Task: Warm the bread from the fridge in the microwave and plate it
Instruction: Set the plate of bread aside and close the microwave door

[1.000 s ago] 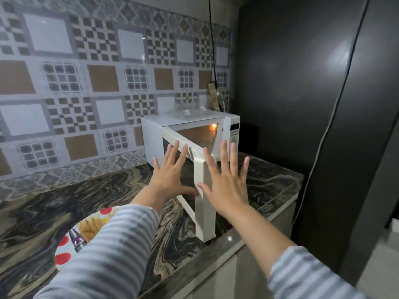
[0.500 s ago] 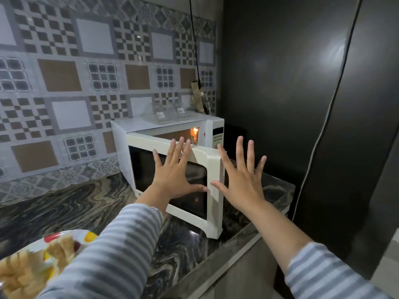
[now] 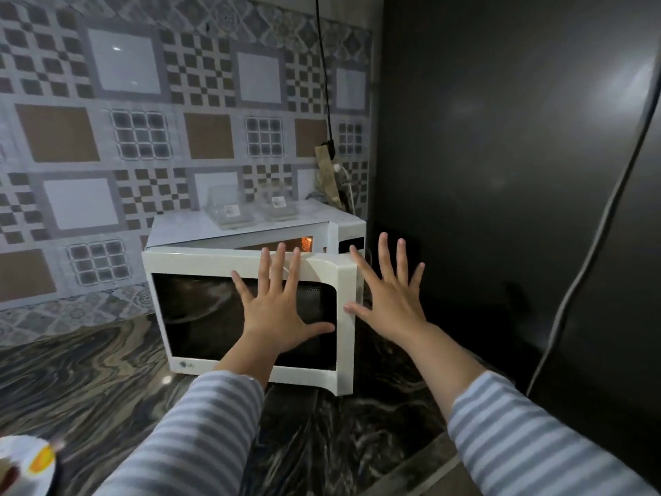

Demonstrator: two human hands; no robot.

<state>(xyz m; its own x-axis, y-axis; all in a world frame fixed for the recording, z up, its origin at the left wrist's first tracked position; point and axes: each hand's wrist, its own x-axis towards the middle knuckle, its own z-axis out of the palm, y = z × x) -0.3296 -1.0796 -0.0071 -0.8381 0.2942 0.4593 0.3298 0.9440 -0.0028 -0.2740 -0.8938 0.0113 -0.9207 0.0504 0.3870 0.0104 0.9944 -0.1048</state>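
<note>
Both hands spread flat at the microwave door

The left hand (image 3: 277,309) lies open, palm on the dark window of the microwave door (image 3: 246,313), which stands slightly ajar from the microwave (image 3: 250,227) behind it (orange light glows in the gap above the fingers). The right hand (image 3: 390,298), fingers splayed and holding nothing, is just right of the door's edge. Well below and left of the left hand, a plate (image 3: 25,467) sits blurred on the bench (image 3: 107,381); the bread cannot be made out

Head view, close above counter (image 3: 107,381)
</note>
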